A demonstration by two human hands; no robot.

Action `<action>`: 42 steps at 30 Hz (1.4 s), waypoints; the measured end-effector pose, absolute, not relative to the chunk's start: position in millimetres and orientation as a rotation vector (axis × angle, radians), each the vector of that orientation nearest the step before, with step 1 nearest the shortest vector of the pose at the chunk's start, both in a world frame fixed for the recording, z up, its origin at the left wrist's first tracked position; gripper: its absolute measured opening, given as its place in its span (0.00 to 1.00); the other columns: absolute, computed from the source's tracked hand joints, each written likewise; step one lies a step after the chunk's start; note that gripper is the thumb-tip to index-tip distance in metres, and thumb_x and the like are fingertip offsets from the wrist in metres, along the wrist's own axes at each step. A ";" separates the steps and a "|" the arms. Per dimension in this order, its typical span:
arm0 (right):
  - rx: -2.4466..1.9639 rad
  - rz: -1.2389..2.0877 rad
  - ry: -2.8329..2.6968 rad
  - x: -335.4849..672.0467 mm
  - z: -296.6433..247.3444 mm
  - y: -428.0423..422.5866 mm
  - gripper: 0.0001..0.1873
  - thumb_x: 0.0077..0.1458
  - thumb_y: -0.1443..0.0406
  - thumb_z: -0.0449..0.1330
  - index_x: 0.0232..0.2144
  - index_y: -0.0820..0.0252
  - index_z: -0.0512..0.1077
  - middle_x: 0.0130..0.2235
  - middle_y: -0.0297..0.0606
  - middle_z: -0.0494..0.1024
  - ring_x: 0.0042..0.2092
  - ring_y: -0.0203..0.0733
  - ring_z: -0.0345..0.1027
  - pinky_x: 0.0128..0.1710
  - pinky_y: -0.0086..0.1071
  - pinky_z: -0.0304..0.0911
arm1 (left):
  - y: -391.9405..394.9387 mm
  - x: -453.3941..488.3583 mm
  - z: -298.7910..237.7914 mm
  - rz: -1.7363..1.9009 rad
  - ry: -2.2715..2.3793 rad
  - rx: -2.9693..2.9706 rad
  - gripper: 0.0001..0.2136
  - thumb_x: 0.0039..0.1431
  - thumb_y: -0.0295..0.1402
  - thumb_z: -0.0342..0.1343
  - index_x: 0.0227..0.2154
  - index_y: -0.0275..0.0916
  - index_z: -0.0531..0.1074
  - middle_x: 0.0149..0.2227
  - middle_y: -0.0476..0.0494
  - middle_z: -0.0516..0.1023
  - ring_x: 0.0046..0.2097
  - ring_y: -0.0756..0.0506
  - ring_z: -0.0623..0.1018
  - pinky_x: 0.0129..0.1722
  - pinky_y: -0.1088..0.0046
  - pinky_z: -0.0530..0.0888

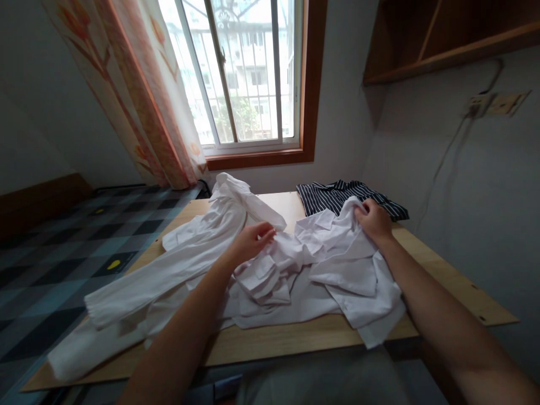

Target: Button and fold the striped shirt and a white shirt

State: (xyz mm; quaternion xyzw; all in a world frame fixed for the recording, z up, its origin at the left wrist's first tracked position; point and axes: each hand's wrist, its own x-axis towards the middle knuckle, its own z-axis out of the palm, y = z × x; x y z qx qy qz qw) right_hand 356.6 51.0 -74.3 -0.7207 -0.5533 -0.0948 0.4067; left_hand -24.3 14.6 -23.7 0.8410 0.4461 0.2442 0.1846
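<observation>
A crumpled white shirt [295, 298] lies across the middle of the wooden board in loose folds. My right hand [377, 219] is closed on a bunched part of it and lifts that part a little at the right. Over the shirt's left part, my left hand [252, 243] has its fingers curled together at the white cloth. What its fingertips pinch is partly hidden. Beside it on the left lies a second white garment [169, 270] with a long sleeve stretched toward the near left corner. A folded black-and-white striped garment [337, 197] rests behind my right hand.
The wooden board [278, 342] lies in front of me, its left side by a bed with a checked sheet [54, 281]. Ahead are a window [248, 73] and a flowered curtain [139, 84]. A socket with a cord [445, 154] is on the right wall, below a wooden shelf [455, 53].
</observation>
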 end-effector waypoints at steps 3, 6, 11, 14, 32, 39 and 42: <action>-1.820 -0.217 -1.451 348.2 -74.7 49.3 0.11 0.54 0.58 0.56 0.37 0.57 0.71 0.33 0.41 0.76 0.31 0.44 0.64 0.28 0.32 0.46 | 29.0 -45.1 -33.7 0.821 1.877 2.594 0.15 0.63 0.42 0.49 0.43 0.40 0.76 0.51 0.34 0.76 0.56 0.35 0.70 0.58 0.50 0.64; -1.814 -0.213 -1.503 342.0 -74.5 47.3 0.09 0.54 0.59 0.57 0.35 0.57 0.71 0.33 0.41 0.77 0.31 0.44 0.65 0.28 0.32 0.46 | 42.0 -64.2 -48.4 0.525 2.283 2.444 0.27 0.57 0.47 0.56 0.58 0.44 0.69 0.67 0.31 0.58 0.67 0.24 0.54 0.59 0.31 0.49; -1.806 -0.204 -1.529 339.9 -73.9 46.5 0.08 0.54 0.60 0.57 0.34 0.57 0.70 0.33 0.40 0.77 0.31 0.44 0.65 0.28 0.32 0.45 | 59.0 -82.8 -62.4 0.272 2.424 2.204 0.31 0.56 0.43 0.56 0.64 0.48 0.62 0.71 0.31 0.48 0.68 0.22 0.50 0.55 0.24 0.49; -1.811 -0.195 -1.533 341.7 -74.5 47.4 0.07 0.55 0.60 0.57 0.34 0.57 0.70 0.32 0.40 0.76 0.31 0.43 0.64 0.28 0.31 0.45 | 66.0 -93.3 -65.0 0.315 2.450 2.176 0.27 0.60 0.37 0.50 0.64 0.49 0.61 0.71 0.33 0.49 0.68 0.23 0.52 0.55 0.25 0.52; -1.764 -0.193 -1.554 340.1 -79.2 51.5 0.09 0.56 0.60 0.56 0.38 0.57 0.69 0.33 0.41 0.76 0.33 0.45 0.67 0.29 0.32 0.49 | 98.9 -178.2 -50.7 0.364 2.209 2.379 0.20 0.59 0.32 0.55 0.55 0.41 0.70 0.59 0.35 0.69 0.60 0.29 0.62 0.55 0.37 0.60; -1.737 -0.152 -1.541 339.8 -78.6 50.6 0.17 0.56 0.61 0.56 0.47 0.58 0.71 0.40 0.44 0.80 0.39 0.49 0.71 0.33 0.33 0.56 | 85.6 -140.5 -39.3 0.708 2.297 2.332 0.22 0.54 0.28 0.52 0.54 0.39 0.70 0.64 0.33 0.62 0.63 0.30 0.62 0.60 0.43 0.59; -1.739 -0.137 -1.569 340.0 -78.5 50.4 0.18 0.56 0.62 0.55 0.49 0.58 0.72 0.43 0.45 0.80 0.42 0.50 0.72 0.36 0.34 0.59 | 74.0 -111.9 -29.9 0.990 2.043 2.517 0.20 0.53 0.25 0.48 0.50 0.38 0.72 0.59 0.37 0.69 0.61 0.40 0.67 0.62 0.59 0.62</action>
